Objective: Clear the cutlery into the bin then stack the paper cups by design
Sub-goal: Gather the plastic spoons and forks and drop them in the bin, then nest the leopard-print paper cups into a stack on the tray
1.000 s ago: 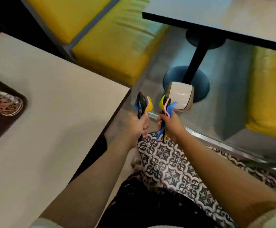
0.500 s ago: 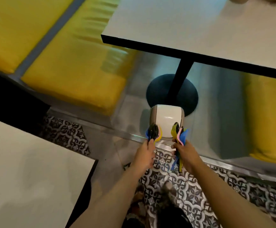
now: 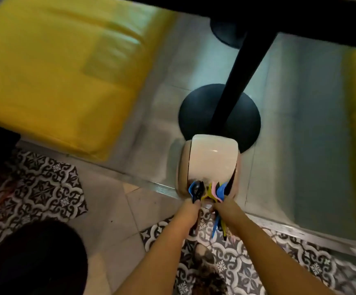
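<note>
Cream plastic forms the swing-lid bin (image 3: 210, 165), which stands on the pale floor at the centre of the frame, just in front of the round black base (image 3: 219, 116) of a table leg. Both hands meet at the bin's near edge. The left hand (image 3: 191, 207) is curled round a small bunch of plastic cutlery (image 3: 196, 189), blue and black, whose heads reach the bin's opening. Just to its right, the right hand (image 3: 224, 206) grips a second bunch (image 3: 217, 189) in yellow, pink, blue and black; the heads fan out at the lid while the handles stick out below the fist. Yellow seat cushions (image 3: 51, 69) fill the upper left of the frame, another lies at the right edge, and patterned black-and-white floor tiles (image 3: 43, 188) run along the bottom.
</note>
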Available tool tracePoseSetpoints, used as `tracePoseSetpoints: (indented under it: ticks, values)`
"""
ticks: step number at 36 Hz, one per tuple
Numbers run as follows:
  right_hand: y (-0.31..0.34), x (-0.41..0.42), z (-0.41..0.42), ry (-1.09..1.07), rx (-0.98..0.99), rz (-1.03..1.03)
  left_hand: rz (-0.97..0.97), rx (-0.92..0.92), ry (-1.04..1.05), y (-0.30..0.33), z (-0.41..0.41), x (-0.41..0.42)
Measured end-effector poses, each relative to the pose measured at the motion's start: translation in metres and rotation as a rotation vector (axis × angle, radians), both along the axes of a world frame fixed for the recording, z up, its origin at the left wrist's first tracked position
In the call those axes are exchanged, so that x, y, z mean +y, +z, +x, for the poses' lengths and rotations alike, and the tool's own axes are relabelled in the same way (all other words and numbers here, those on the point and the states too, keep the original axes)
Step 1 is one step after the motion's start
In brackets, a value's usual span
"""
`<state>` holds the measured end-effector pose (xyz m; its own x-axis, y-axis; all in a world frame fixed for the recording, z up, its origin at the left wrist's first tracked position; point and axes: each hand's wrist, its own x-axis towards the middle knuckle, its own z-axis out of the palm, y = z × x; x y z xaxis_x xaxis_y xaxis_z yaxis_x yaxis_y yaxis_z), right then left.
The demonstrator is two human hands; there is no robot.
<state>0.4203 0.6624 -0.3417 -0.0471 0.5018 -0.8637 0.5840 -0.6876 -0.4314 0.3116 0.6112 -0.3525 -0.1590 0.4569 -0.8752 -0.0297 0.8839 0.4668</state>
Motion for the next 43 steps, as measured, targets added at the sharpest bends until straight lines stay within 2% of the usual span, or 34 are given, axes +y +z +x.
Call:
tracePoseSetpoints:
  ticks: [8, 14, 19, 21, 24, 27, 30, 33, 37, 43]
  values:
    - [-0.025, 0.019, -0.011, -0.287, 0.148, -0.211, -0.083, 0.017, 0.038, -0.030, -0.005, 0.028]
    - [-0.030, 0.029, -0.016, -0.571, 0.283, -0.271, -0.040, -0.156, 0.244, -0.014, -0.008, 0.041]
    - [-0.006, 0.028, -0.013, -0.720, 0.393, -0.276, 0.052, -0.251, 0.295, 0.008, -0.005, 0.037]
    - [0.007, 0.026, -0.013, -0.783, 0.424, -0.275, 0.073, -0.239, 0.296, 0.020, -0.003, 0.034]
    - [0.035, 0.020, -0.015, -0.765, 0.420, -0.247, 0.054, -0.180, 0.285, 0.041, -0.003, 0.028]
    - [0.063, 0.012, -0.016, -0.661, 0.382, -0.210, 0.046, -0.057, 0.160, 0.063, -0.004, 0.015]
    - [0.094, -0.001, -0.021, -0.354, 0.307, -0.120, 0.084, 0.062, 0.093, 0.096, -0.006, -0.003]
    - [0.130, -0.015, -0.028, -0.022, 0.249, 0.091, 0.162, 0.222, -0.019, 0.143, -0.014, -0.023]
    - [0.182, -0.034, -0.047, 0.371, 0.204, 0.346, 0.275, 0.420, -0.064, 0.201, -0.031, -0.051]
    - [0.250, -0.056, -0.095, 0.754, 0.187, 0.521, 0.322, 0.737, -0.092, 0.277, -0.069, -0.088]
